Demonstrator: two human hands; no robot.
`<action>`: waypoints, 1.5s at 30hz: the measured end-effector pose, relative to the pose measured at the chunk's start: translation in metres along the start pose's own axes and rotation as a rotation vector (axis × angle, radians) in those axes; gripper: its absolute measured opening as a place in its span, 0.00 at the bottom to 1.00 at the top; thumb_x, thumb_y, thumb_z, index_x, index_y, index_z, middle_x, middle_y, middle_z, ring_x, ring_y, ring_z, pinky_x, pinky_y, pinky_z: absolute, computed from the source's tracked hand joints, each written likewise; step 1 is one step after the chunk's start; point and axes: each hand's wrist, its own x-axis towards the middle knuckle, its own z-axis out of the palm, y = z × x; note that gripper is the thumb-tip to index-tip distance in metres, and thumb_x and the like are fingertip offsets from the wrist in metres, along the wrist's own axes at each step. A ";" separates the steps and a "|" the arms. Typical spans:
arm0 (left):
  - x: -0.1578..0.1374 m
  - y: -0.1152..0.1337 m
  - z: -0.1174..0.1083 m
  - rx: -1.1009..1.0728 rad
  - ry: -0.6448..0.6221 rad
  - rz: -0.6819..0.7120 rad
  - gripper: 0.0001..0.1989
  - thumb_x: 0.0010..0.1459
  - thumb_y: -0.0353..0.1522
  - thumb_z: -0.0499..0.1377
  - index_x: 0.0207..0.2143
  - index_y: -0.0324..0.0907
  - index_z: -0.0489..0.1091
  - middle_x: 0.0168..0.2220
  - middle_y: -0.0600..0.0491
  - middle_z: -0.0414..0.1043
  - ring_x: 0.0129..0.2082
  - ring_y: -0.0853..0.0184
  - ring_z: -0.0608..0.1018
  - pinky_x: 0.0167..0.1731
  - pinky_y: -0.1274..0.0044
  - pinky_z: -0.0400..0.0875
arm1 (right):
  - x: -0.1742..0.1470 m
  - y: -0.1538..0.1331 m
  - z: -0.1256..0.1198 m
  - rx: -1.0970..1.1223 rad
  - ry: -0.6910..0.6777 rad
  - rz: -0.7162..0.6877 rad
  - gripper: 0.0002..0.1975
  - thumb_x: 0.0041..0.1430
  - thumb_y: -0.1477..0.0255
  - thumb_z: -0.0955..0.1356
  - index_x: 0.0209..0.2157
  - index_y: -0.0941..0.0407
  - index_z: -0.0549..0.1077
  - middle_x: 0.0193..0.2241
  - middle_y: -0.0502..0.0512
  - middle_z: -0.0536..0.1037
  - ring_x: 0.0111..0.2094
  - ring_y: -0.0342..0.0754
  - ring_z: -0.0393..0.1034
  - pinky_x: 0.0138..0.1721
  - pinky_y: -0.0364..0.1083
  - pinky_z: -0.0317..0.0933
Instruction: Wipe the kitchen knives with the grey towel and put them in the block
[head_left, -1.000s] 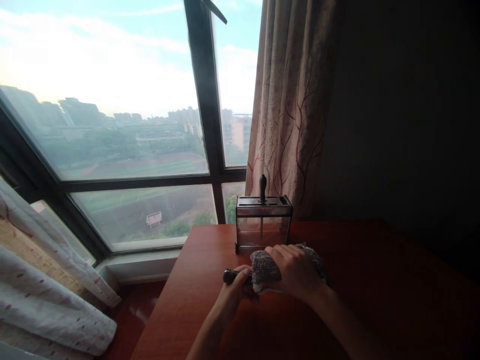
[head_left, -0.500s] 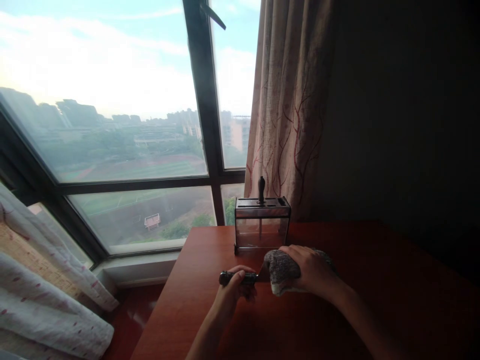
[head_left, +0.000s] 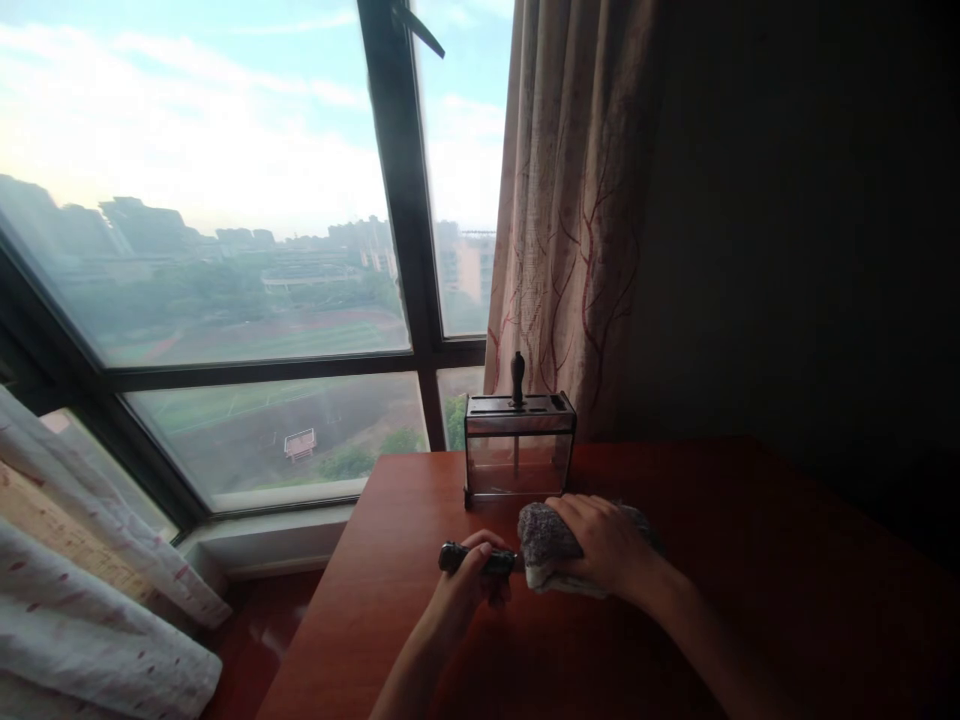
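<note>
My left hand (head_left: 471, 578) is closed around the dark handle of a knife (head_left: 457, 557), which points to the right. A grey and white cloth (head_left: 547, 537) is wrapped over the blade, and my right hand (head_left: 606, 540) grips it there. The cloth now reaches almost to the handle, so the blade is nearly all hidden. Just beyond my hands stands a clear-sided knife block (head_left: 519, 405) with a slotted top. One dark-handled tool (head_left: 517, 375) sits upright in it, its thin shaft showing through the front.
Both hands are above a reddish-brown wooden table (head_left: 375, 590). A large window (head_left: 270, 400) is behind it to the left. One patterned curtain (head_left: 570, 200) hangs behind the knife block, another curtain (head_left: 97, 620) at lower left. The right side is dark.
My right hand has slid the cloth left along the blade toward the handle, covering the strip of metal that showed before. The left hand has kept its hold on the handle.
</note>
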 end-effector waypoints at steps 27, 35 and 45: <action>0.001 0.000 -0.006 0.021 0.099 0.082 0.17 0.56 0.46 0.56 0.31 0.40 0.70 0.15 0.58 0.64 0.13 0.73 0.67 0.11 0.84 0.56 | 0.010 0.002 -0.037 0.133 -0.193 0.071 0.28 0.49 0.51 0.71 0.47 0.52 0.70 0.44 0.56 0.78 0.44 0.59 0.73 0.42 0.50 0.61; 0.003 -0.004 -0.004 0.002 0.087 0.072 0.16 0.56 0.45 0.57 0.32 0.40 0.70 0.15 0.57 0.65 0.14 0.72 0.67 0.12 0.84 0.56 | 0.020 -0.013 -0.029 0.121 -0.128 0.039 0.27 0.47 0.53 0.73 0.45 0.53 0.71 0.42 0.57 0.79 0.42 0.58 0.73 0.41 0.49 0.60; 0.003 0.002 -0.013 -0.200 0.204 0.070 0.14 0.53 0.43 0.60 0.29 0.41 0.71 0.17 0.59 0.65 0.15 0.74 0.67 0.14 0.83 0.53 | -0.009 0.038 -0.043 0.486 -0.109 0.249 0.21 0.44 0.60 0.75 0.42 0.51 0.75 0.38 0.50 0.80 0.39 0.54 0.73 0.38 0.47 0.62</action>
